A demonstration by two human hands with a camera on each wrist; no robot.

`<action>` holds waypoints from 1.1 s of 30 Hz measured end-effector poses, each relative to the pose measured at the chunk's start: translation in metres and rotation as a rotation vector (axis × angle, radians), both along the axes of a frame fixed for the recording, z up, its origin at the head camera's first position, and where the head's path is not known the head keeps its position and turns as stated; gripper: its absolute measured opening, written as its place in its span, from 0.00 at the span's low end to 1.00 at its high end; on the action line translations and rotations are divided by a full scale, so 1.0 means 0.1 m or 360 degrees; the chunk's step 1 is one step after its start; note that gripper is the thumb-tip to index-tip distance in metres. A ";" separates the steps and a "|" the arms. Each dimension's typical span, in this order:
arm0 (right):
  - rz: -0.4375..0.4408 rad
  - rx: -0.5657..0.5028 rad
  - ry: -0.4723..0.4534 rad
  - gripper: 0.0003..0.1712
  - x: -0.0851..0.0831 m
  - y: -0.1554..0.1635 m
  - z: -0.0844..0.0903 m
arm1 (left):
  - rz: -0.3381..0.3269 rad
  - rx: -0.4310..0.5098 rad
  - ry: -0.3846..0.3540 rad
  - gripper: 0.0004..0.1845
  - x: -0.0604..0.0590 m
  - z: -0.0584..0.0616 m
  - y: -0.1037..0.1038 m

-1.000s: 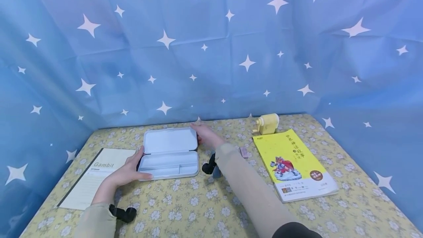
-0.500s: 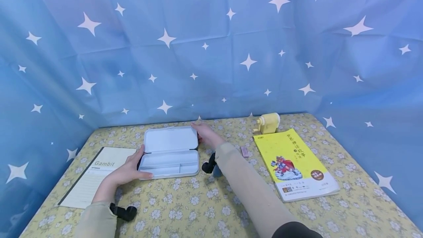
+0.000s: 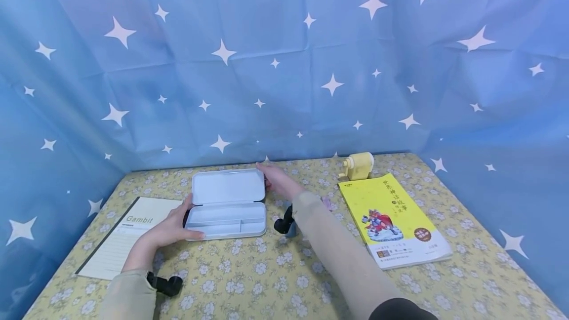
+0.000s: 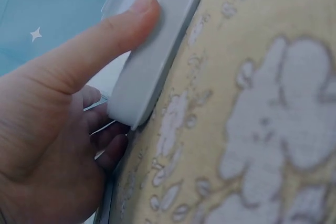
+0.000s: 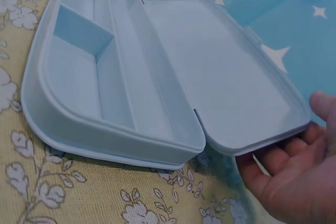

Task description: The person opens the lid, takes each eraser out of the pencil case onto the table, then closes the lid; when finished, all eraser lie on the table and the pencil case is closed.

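With my left hand point(image 3: 166, 231) gripping the open case point(image 3: 225, 216) at center frame and my right hand point(image 3: 277, 181) flat behind its lid point(image 3: 227, 186), opening looks done; filling it comes next, I judge.

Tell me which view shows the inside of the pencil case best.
The right wrist view: the pencil case fills it, dividers visible, nothing inside. The head view shows the whole case small, between left hand and right hand. The left wrist view shows only its outer edge.

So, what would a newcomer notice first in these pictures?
First, the open pale blue pencil case in the middle of the flowered table: the left hand holds its tray end, and the right hand touches its raised lid. Then the bright yellow book at the right.
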State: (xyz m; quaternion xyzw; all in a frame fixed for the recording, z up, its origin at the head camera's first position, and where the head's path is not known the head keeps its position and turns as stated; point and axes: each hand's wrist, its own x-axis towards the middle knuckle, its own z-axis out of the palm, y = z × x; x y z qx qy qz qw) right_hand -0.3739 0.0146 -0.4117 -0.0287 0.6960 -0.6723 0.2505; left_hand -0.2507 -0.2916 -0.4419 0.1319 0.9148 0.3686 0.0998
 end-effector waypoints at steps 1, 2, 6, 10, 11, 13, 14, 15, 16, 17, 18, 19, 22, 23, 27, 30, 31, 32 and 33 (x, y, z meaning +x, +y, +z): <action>0.0007 -0.0005 0.0004 0.38 0.01 0.01 0.01 | -0.0003 0.0017 0.0007 0.68 -0.01 0.00 0.00; 0.0014 -0.0001 0.0016 0.38 0.02 0.01 0.01 | -0.0007 0.0031 0.0014 0.68 -0.01 -0.01 -0.01; 0.0046 0.0034 0.0051 0.37 0.03 0.03 0.04 | -0.0013 0.0059 0.0030 0.70 -0.03 -0.02 -0.01; 0.0102 0.0038 0.0062 0.33 0.04 0.06 0.08 | -0.0032 0.0143 -0.0015 0.69 -0.01 0.02 -0.01; 0.0125 0.0041 0.0067 0.31 0.05 0.07 0.09 | -0.0032 0.0184 -0.0046 0.68 -0.01 0.03 -0.01; 0.0172 0.0059 0.0089 0.28 0.07 0.08 0.11 | -0.0021 0.0273 -0.0123 0.64 0.01 0.06 -0.02; 0.0198 0.0071 0.0108 0.27 0.08 0.09 0.13 | -0.0004 0.0315 -0.0167 0.61 0.02 0.08 -0.03; 0.0223 0.0081 0.0121 0.26 0.09 0.10 0.14 | 0.0016 0.0345 -0.0208 0.58 0.02 0.10 -0.04; 0.0247 0.0091 0.0134 0.25 0.11 0.12 0.15 | 0.0035 0.0360 -0.0233 0.54 0.03 0.11 -0.05; 0.0270 0.0097 0.0144 0.24 0.12 0.13 0.15 | 0.0056 0.0367 -0.0250 0.51 0.03 0.12 -0.06; 0.0295 0.0099 0.0150 0.24 0.13 0.14 0.16 | 0.0079 0.0382 -0.0268 0.49 0.04 0.13 -0.07; 0.0321 0.0111 0.0167 0.24 0.14 0.15 0.16 | 0.0105 0.0396 -0.0281 0.47 0.04 0.14 -0.08; 0.0428 0.0161 0.0203 0.25 0.17 0.20 0.17 | 0.0136 0.0490 -0.0279 0.42 0.05 0.15 -0.10; 0.0476 0.0181 0.0218 0.26 0.18 0.21 0.17 | 0.0138 0.0537 -0.0270 0.40 0.05 0.14 -0.11; 0.0761 0.0381 0.0342 0.28 0.25 0.27 0.19 | 0.0084 0.0682 -0.0217 0.35 0.05 0.14 -0.14; 0.0993 0.0582 0.0525 0.30 0.30 0.28 0.21 | 0.0023 0.0690 -0.0186 0.34 0.05 0.15 -0.15; 0.1054 0.0642 0.0593 0.31 0.32 0.28 0.22 | 0.0003 0.0674 -0.0171 0.34 0.05 0.15 -0.15; 0.1097 0.0695 0.0656 0.32 0.34 0.28 0.23 | -0.0016 0.0650 -0.0153 0.33 0.05 0.14 -0.15; 0.1129 0.0745 0.0720 0.33 0.36 0.27 0.23 | -0.0031 0.0626 -0.0137 0.33 0.05 0.14 -0.15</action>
